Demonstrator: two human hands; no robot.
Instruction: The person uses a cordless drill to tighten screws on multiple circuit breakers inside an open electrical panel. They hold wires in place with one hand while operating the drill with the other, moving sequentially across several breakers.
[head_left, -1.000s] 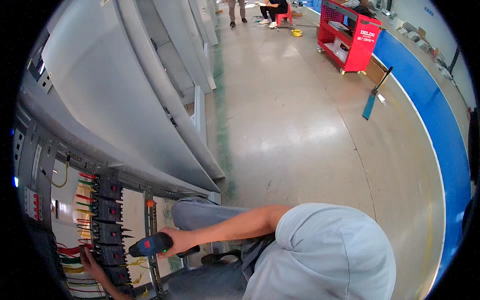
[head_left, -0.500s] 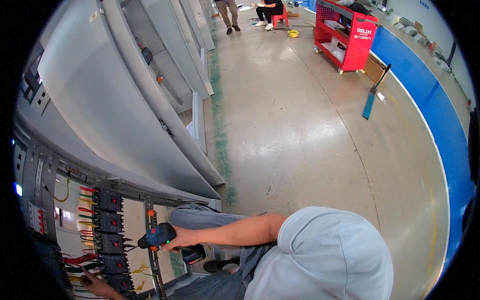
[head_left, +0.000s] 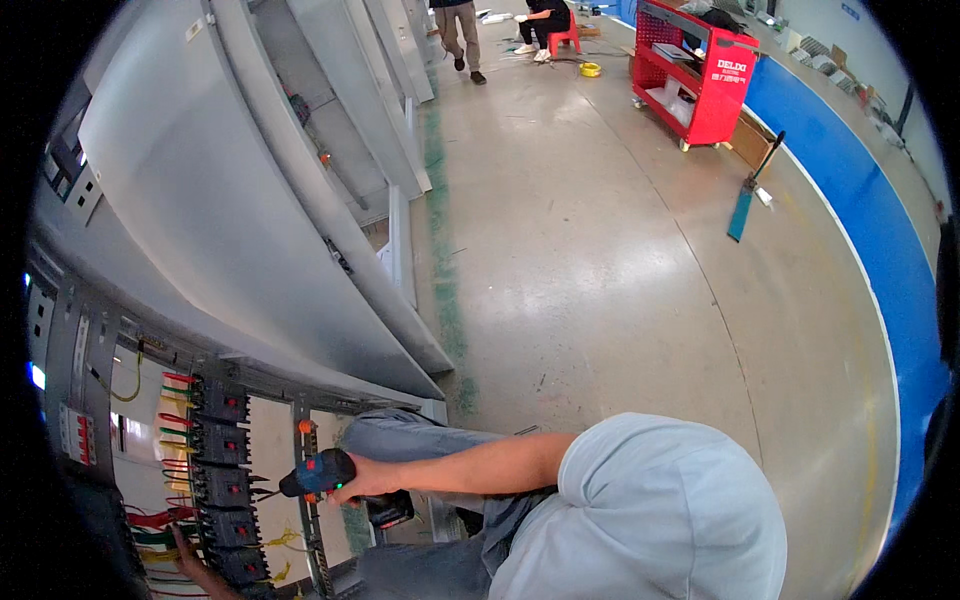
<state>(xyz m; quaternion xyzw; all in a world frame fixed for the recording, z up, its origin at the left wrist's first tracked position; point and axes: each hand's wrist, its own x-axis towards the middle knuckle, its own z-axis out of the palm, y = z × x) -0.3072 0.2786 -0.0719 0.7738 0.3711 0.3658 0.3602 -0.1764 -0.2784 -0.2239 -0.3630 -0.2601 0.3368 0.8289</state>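
Note:
My right hand (head_left: 368, 478) is wrapped round the grip of a blue and black cordless drill (head_left: 322, 474). The drill points left, its thin bit reaching the edge of a column of black circuit breakers (head_left: 222, 487) with red levers. At the lower left, my left hand (head_left: 200, 570) is dim and reaches in beside the breakers, close to red, green and yellow wires (head_left: 160, 520). One finger seems stretched upward there; the others are hidden, so its grip is unclear. Thin yellow wires (head_left: 283, 540) hang on the breakers' right side.
Grey cabinet doors (head_left: 230, 200) stand open along the left. A metal rail (head_left: 312, 520) with orange parts runs beside the drill. Further off are a red tool cart (head_left: 720, 90), a teal-bladed tool (head_left: 741, 212) on the floor, a walking person (head_left: 460, 35) and a seated person (head_left: 545, 22).
My left hand has shifted slightly up along the wires. The drill stays at nearly the same breaker. In the distance, the walking person has come a little nearer.

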